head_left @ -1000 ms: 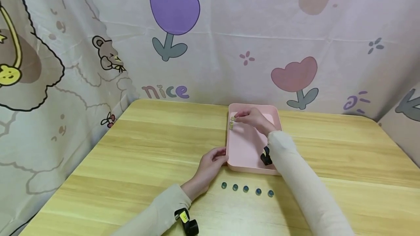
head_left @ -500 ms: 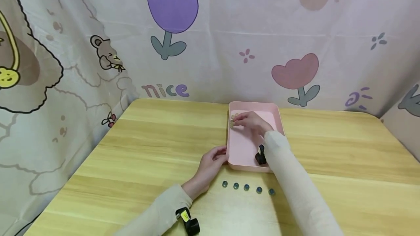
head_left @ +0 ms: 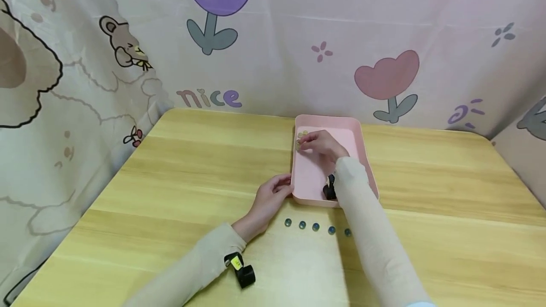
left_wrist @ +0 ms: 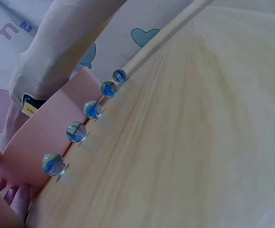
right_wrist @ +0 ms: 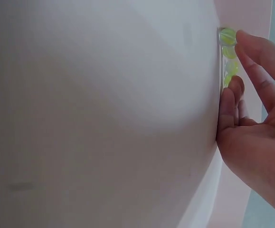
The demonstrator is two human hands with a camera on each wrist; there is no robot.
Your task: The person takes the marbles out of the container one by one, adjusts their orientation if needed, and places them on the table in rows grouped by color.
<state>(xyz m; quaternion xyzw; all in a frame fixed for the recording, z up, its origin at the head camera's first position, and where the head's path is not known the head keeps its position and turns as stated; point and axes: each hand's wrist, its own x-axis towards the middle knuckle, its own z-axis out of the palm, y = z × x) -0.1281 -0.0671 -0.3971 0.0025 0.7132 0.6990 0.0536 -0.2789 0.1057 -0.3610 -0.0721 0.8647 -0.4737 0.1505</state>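
My left hand (head_left: 268, 198) holds the near left corner of a shallow pink tray (head_left: 307, 188). In the left wrist view, its fingers (left_wrist: 21, 202) lie low against the tray's corner and wall. My right hand (head_left: 325, 145) reaches into the tray by its far left wall. There, yellow-green marbles (right_wrist: 227, 37) lie together along the wall. In the right wrist view, one fingertip (right_wrist: 241, 37) touches the end marble, while the other fingers bend close below the group. Part of the group is hidden behind this hand in the head view.
Several clear marbles with blue swirls (head_left: 315, 227) form a row on the wooden table (head_left: 192, 165), in front of the tray. The right sleeve (head_left: 371, 221) passes beside the row's right end. A patterned cloth (head_left: 281, 70) hangs behind the table.
The right hand has come nearer along the tray's left wall, from the far corner marbles to those closer. The left hand keeps its place at the tray. The head view has tilted down.
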